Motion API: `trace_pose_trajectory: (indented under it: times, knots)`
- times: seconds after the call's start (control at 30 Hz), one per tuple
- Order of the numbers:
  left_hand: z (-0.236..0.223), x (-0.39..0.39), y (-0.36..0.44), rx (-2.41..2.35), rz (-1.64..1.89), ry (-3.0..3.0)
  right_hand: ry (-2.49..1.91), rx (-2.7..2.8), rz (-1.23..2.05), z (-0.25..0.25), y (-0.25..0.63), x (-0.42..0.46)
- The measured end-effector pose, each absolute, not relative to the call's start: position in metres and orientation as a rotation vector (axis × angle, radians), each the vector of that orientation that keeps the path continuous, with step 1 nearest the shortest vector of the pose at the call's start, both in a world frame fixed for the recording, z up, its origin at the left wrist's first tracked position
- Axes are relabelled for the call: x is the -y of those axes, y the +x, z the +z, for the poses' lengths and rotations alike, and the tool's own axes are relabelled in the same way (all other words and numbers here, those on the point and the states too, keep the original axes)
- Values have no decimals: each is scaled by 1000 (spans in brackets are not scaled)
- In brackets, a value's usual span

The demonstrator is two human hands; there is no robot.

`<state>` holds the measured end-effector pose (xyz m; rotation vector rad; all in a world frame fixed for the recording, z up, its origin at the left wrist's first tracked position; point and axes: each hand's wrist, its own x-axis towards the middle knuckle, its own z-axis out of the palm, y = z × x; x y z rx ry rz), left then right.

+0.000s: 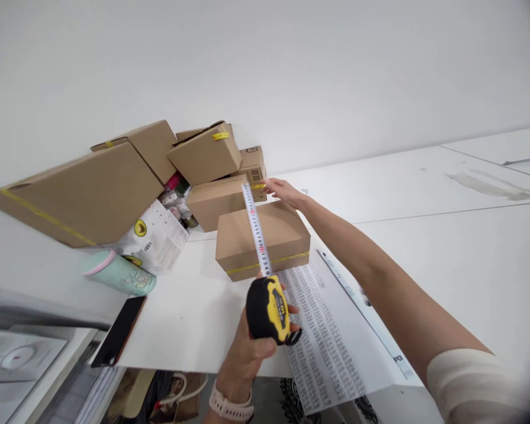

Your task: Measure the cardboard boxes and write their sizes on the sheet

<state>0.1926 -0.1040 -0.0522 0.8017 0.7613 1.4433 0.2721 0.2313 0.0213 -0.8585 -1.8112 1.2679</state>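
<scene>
My left hand (247, 347) grips a black and yellow tape measure (269, 309) near the table's front edge. Its white blade (255, 227) runs away from me across the top of a small cardboard box (265, 235) sealed with yellow tape. My right hand (285, 191) reaches to the far end of the box and pinches the blade's tip there. The box lies flat on the white table (194, 312), partly beside a printed sheet of figures (322, 330).
Several more cardboard boxes (203, 153) are piled at the back left against the white wall. A large flat box (79, 194), a white pouch (156, 235), a pale green tumbler (119, 274) and a black phone (119, 338) lie at the left. A long ruler (362, 306) lies along the sheet.
</scene>
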Motion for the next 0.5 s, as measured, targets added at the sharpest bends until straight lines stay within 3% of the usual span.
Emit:
trace_pose_trajectory:
  times: [0.23,0.37,0.5]
  knots:
    - [-61,107,111,-1060,1954,955,-1026,1460,1218,-35,370,-182]
    - [-80,85,77,-1073,1873,863,-1220,1554,1373,-82,393,-137]
    - [-88,65,70,-1040,1829,823,-1027,1714,1501,-88,387,-115]
